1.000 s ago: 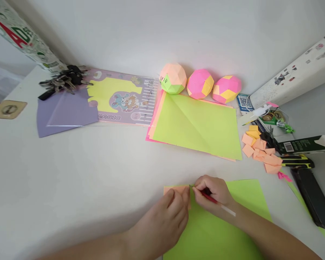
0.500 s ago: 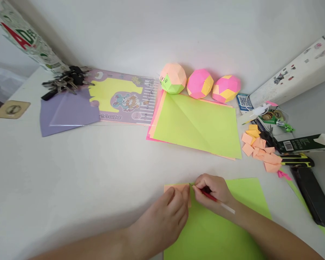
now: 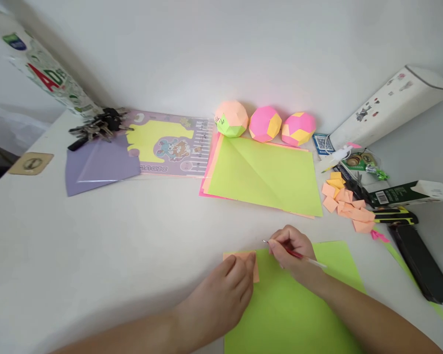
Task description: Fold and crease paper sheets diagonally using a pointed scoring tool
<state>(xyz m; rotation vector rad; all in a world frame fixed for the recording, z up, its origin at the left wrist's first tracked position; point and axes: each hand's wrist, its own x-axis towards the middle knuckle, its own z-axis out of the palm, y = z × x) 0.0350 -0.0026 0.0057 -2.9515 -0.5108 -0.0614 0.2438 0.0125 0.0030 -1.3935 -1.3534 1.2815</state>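
A large lime-green sheet of paper point(image 3: 280, 314) lies flat under both hands. Over its upper left corner rests a small peach paper piece point(image 3: 257, 274). My left hand point(image 3: 225, 297), its fingers bunched together, presses that piece against the green sheet and covers most of it. Pinched in my right hand point(image 3: 293, 250) is a slim pen point(image 3: 294, 254) with a red barrel and a whitish rear end. Its tip points left and is lifted just beyond the sheet's top edge, apart from the peach piece.
Behind lie stacked coloured sheets point(image 3: 262, 172), with three folded paper balls point(image 3: 265, 124) against the wall. Small peach paper pieces point(image 3: 349, 209), a utility knife point(image 3: 395, 215) and a black case point(image 3: 423, 263) sit right. Keys point(image 3: 99, 127) and a plastic stencil sleeve point(image 3: 170, 147) lie left.
My right hand has lifted the pen from the peach piece's right corner and moved slightly up and right. My left hand stays on the piece. The view has shifted a little.
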